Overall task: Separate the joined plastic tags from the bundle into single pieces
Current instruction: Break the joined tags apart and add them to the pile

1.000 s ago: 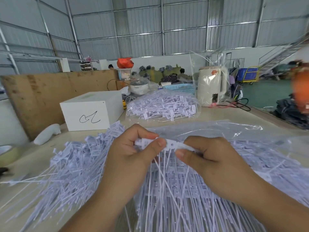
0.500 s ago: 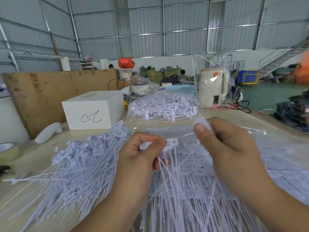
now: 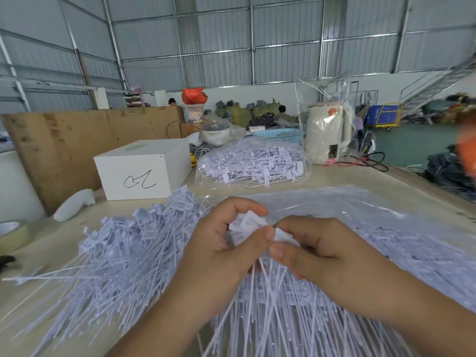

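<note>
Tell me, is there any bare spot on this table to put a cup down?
Bare tabletop shows at the left, between the tape roll and the loose tag pile. A narrower strip lies between the white box and the bagged tags. The middle and right are crowded with tags.

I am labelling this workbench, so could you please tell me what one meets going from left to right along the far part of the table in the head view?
White handle-shaped object → white box → clear bag of tags → cream kettle.

Bright, even daylight; wide-angle bending at edges, right side blurred.
</note>
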Demonstrator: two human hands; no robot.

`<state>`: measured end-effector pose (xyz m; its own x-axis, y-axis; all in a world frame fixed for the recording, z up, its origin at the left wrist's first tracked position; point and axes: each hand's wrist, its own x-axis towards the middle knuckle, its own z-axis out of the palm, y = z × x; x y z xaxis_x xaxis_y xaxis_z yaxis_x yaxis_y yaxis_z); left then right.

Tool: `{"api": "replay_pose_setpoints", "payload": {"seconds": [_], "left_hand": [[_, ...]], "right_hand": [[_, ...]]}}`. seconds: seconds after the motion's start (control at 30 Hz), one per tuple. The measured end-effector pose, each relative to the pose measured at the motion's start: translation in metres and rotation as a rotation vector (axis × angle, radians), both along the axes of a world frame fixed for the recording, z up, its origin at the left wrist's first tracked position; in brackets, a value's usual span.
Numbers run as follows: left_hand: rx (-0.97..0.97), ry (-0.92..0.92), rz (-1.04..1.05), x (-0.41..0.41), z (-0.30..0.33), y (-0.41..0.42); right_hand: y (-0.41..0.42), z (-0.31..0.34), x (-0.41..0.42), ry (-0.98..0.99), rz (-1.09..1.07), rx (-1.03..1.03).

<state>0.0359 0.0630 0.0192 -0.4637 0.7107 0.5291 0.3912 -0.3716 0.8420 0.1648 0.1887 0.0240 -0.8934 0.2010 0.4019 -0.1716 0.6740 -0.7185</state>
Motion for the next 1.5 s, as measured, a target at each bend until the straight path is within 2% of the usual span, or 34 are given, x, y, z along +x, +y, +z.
{"api": "replay_pose_setpoints", "payload": {"seconds": [0.17,0.37,0.6,0.73,1.03,1.2,1.37,1.5], "left_hand": [[-0.036,0.039,-0.04,-0.003,-0.002,-0.001],[-0.101,0.198,-0.035,-0.008,0.0,-0.006],[-0.215,0.224,0.072,-0.011,-0.004,-0.004],[-0.25,0.212,0.054,-0.005,-0.004,-0.003],[-0.325,0.366,0.144,-0.001,-0.002,-0.009],[-0.23,0.154,0.019,-0.004,0.0,-0.004],[-0.287,-0.002,-0.105,-0.006,0.007,-0.006],[-0.202,-0.067,-0.067,-0.005,0.01,-0.006]], "right_hand": [[0.001,-0.001,0.0,-0.044,0.051,-0.04],[0.002,-0.002,-0.001,-0.097,0.035,-0.164],[0.001,-0.002,-0.001,-0.106,-0.036,-0.118],[-0.001,-0.002,-0.002,-0.099,-0.09,-0.105],[-0.006,-0.003,-0.003,-0.081,-0.115,-0.067],[-0.006,-0.009,-0.005,-0.029,-0.114,-0.139],[-0.007,-0.009,-0.005,-0.021,-0.118,-0.048],[-0.007,-0.004,-0.005,-0.01,-0.079,-0.084]]}}
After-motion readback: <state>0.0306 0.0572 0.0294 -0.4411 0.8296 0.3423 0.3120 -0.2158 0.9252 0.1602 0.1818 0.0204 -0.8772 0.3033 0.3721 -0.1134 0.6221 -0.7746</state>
